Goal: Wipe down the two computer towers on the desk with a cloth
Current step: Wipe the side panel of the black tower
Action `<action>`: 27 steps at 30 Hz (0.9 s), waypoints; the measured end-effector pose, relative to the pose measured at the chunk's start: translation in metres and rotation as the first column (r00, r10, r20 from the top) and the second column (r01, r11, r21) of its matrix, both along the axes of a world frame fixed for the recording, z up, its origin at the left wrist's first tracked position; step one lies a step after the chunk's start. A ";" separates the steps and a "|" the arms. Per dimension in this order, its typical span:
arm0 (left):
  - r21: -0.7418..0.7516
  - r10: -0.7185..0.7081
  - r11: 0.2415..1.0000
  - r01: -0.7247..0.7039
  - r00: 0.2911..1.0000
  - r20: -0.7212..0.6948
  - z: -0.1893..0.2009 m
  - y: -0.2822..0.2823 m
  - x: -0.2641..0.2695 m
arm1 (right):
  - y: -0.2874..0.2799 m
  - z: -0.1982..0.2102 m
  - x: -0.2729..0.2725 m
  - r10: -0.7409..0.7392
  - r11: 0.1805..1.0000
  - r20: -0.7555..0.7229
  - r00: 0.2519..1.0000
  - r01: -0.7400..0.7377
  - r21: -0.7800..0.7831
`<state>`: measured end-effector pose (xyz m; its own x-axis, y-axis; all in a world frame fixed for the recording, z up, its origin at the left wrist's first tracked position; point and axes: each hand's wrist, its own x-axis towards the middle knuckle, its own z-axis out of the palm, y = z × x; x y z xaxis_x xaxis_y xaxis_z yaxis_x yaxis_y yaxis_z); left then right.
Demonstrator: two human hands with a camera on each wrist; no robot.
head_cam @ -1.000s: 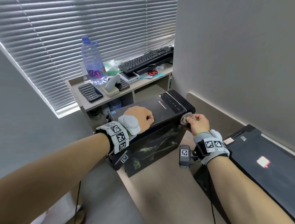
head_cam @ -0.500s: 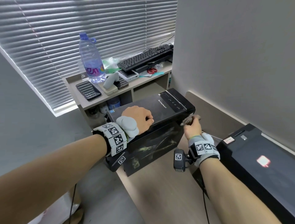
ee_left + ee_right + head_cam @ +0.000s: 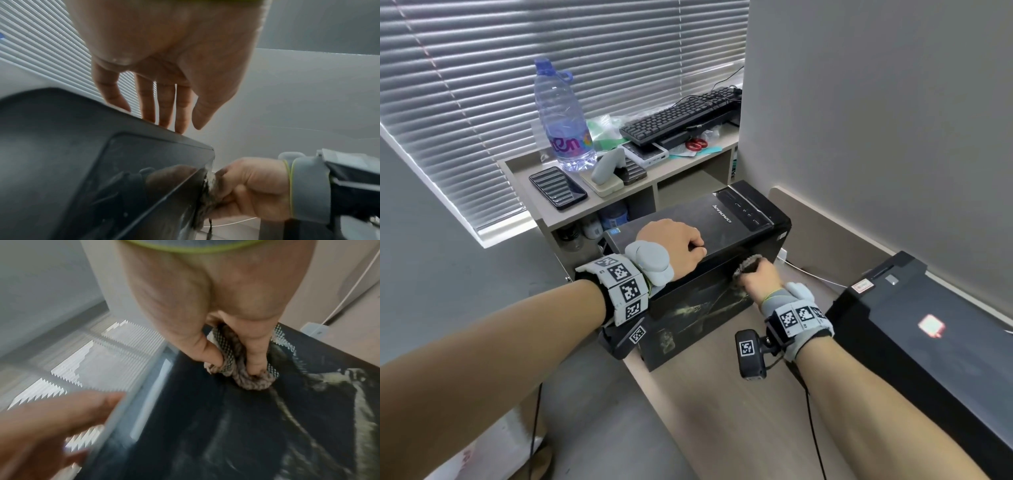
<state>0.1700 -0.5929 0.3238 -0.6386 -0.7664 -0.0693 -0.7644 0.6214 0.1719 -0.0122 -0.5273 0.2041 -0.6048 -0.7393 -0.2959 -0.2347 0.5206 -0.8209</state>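
A black Lenovo tower (image 3: 736,222) stands on the desk (image 3: 709,404), its side panel (image 3: 226,434) printed with a pale design. My left hand (image 3: 671,245) rests on its top, fingers (image 3: 164,105) straight and touching the upper edge (image 3: 144,126). My right hand (image 3: 760,281) grips a bunched grey cloth (image 3: 748,265) and presses it against the upper side panel near the front corner. The cloth (image 3: 246,381) is pinched between thumb and fingers. A second black tower (image 3: 928,335) lies to the right, behind my right forearm.
Behind the tower a low shelf (image 3: 674,168) carries a water bottle (image 3: 563,123), a phone (image 3: 558,187), a keyboard (image 3: 681,116) and red scissors (image 3: 697,144). A white cable (image 3: 811,274) runs along the desk by the grey wall (image 3: 876,120).
My right hand has carried the cloth from the tower's top front corner down onto the upper side panel, toward me. The left hand has stayed on the top.
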 end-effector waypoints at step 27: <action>0.004 -0.076 0.997 0.077 0.995 -0.062 -0.015 0.003 0.013 | 0.015 0.028 0.015 -0.056 0.977 0.147 0.988 0.085 -0.195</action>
<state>0.1834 -0.5897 0.3083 -0.6985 -0.7149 -0.0329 -0.7026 0.6762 0.2215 0.0025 -0.5121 0.2321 -0.6207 -0.7491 -0.2314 -0.0789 0.3534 -0.9322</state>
